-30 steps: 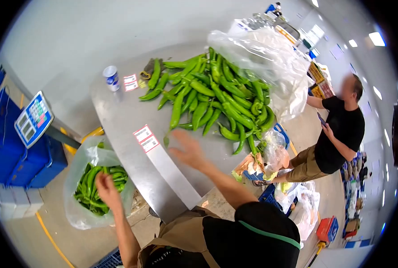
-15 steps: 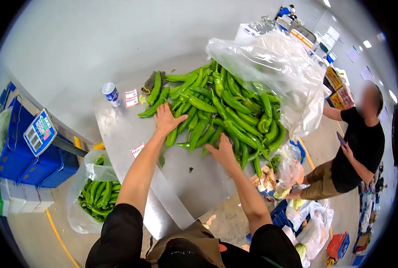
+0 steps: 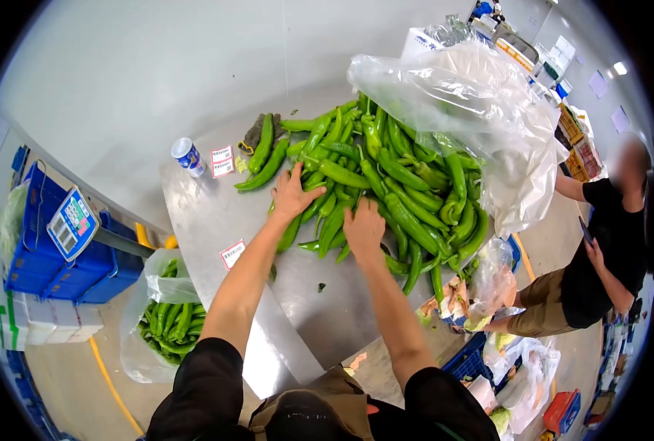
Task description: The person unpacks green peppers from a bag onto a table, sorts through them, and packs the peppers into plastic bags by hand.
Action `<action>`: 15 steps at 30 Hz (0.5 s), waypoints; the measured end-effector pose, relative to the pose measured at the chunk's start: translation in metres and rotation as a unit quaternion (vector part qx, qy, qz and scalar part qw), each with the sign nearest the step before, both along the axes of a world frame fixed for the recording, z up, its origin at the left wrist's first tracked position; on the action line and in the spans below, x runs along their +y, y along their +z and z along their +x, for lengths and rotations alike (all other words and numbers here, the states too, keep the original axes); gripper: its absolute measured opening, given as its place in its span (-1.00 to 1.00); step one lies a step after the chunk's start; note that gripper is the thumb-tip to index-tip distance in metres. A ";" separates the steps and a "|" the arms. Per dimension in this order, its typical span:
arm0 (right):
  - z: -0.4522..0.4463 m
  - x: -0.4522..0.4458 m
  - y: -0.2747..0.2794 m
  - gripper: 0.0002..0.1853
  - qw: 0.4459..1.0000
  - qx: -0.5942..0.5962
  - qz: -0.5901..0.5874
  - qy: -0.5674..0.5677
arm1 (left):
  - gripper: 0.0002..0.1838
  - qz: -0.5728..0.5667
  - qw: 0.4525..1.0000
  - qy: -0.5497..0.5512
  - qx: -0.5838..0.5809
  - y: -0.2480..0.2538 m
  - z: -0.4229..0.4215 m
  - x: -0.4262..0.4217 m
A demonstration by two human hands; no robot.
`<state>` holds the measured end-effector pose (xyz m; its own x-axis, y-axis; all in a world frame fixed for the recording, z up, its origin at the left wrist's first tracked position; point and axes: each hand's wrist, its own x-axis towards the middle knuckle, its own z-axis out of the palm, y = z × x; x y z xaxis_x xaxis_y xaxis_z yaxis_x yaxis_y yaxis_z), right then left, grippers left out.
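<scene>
A large heap of long green peppers lies on the metal table, partly under a clear plastic bag. My left hand rests with fingers spread on the left side of the heap. Against the near edge of the pile is my right hand, its fingers bent down onto the peppers; their tips are partly hidden, so its grip is unclear. Two peppers lie at the heap's left, beside a dark cloth. An open plastic bag on the lower left holds more peppers.
A can and printed labels are on the table. A scale display stands left, before blue bins. At the right, a person holds a phone. Blue crates and plastic bags sit below.
Both hands have come onto the pepper heap; my left hand was over the floor bag earlier. Since the last frame, my right hand has moved further into the pile. The view has shifted.
</scene>
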<state>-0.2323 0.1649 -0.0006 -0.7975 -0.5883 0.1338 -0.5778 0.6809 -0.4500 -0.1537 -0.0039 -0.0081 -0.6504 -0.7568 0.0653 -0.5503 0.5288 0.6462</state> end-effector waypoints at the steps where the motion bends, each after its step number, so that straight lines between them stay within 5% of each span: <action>1: -0.009 -0.007 -0.009 -0.43 0.999 -0.012 -0.050 0.016 | -0.22 -0.065 0.997 0.035 0.033 -0.006 -0.003 0.006; 2: -0.021 -0.016 -0.016 -0.54 0.994 -0.022 -0.101 0.031 | -0.33 -0.132 0.986 0.070 0.069 -0.010 -0.007 0.009; 5: -0.035 -0.027 -0.020 -0.76 0.966 -0.120 -0.229 0.029 | -0.62 -0.076 0.991 0.033 0.104 -0.001 -0.012 0.026; 6: -0.031 -0.027 -0.012 -0.80 0.946 -0.199 -0.255 -0.003 | -0.65 0.103 0.988 0.027 0.112 0.002 -0.016 0.030; 8: -0.021 -0.023 -0.001 -0.84 0.915 -0.280 -0.284 -0.055 | -0.66 0.447 0.887 0.012 0.113 0.005 -0.024 0.038; 11: -0.005 -0.014 0.000 -0.84 0.916 -0.257 -0.292 -0.096 | -0.66 0.551 0.820 0.098 0.121 0.017 -0.029 0.045; 15: 0.021 0.006 0.020 -0.82 0.886 -0.328 -0.316 -0.082 | -0.72 0.508 0.860 0.044 0.024 0.024 -0.020 0.055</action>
<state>-0.2113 0.1713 0.0194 -0.8934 -0.4300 -0.1300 0.0338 0.2241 -0.9740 -0.1737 0.0508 0.0156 -0.6025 -0.4844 -0.6343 -0.5197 -0.3650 0.7724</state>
